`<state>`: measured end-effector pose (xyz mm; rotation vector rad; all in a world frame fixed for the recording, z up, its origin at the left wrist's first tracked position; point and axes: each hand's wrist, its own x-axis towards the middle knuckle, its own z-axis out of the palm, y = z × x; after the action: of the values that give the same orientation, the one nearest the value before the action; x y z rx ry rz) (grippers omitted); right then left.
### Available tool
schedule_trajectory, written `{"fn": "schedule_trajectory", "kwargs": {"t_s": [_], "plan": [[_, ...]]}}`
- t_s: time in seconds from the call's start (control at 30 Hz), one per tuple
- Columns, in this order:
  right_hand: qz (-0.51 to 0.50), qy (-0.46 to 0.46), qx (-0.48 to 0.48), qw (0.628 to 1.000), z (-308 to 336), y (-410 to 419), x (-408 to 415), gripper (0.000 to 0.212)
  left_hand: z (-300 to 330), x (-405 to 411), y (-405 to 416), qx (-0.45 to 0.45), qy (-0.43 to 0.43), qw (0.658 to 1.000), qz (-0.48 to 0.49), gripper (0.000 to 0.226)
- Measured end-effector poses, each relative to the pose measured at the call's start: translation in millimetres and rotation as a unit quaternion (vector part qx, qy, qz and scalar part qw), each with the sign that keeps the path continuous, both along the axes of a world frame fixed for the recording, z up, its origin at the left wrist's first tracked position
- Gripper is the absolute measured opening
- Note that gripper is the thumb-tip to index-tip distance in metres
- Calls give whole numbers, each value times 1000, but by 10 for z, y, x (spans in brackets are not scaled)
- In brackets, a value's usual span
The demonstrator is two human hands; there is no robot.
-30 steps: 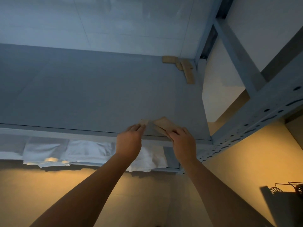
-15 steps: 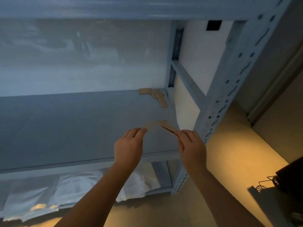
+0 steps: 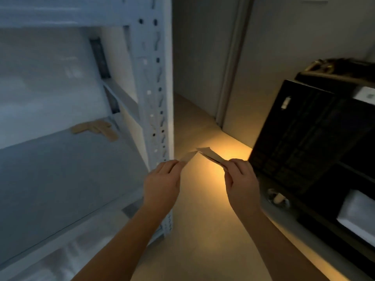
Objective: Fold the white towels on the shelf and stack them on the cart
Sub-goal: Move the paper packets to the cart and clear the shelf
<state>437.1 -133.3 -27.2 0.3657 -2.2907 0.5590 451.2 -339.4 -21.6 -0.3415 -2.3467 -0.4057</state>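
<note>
My left hand (image 3: 162,183) pinches one thin tan strip (image 3: 188,156) at its near end. My right hand (image 3: 240,179) grips a small bundle of the same tan strips (image 3: 210,154). Both hands are raised in front of me, to the right of the grey metal shelf's upright post (image 3: 154,94), over the floor. White towels (image 3: 67,254) lie blurred on the lower shelf level at bottom left. The dark cart (image 3: 304,134) stands to the right of my right hand.
More tan strips (image 3: 95,128) lie at the back right corner of the grey shelf board (image 3: 60,179). A lit beige floor (image 3: 203,220) runs between shelf and cart. A wall and door frame (image 3: 229,78) stand behind.
The view swung right from the shelf toward the cart. Both hands lifted the tan strips off the shelf edge and carried them right, past the upright post.
</note>
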Motion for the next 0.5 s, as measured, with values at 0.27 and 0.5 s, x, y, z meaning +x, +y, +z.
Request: {"fn": "schedule_trajectory", "kwargs": {"t_s": [0.27,0.5], "plan": [[-133,31,-18,991,188,1477,168,27,322,-299,1556,-6,-15,990,-139,35],[-208,27,-19,978,372,3020,238,24,517,-594,3127,-26,5,969,-247,26]]}}
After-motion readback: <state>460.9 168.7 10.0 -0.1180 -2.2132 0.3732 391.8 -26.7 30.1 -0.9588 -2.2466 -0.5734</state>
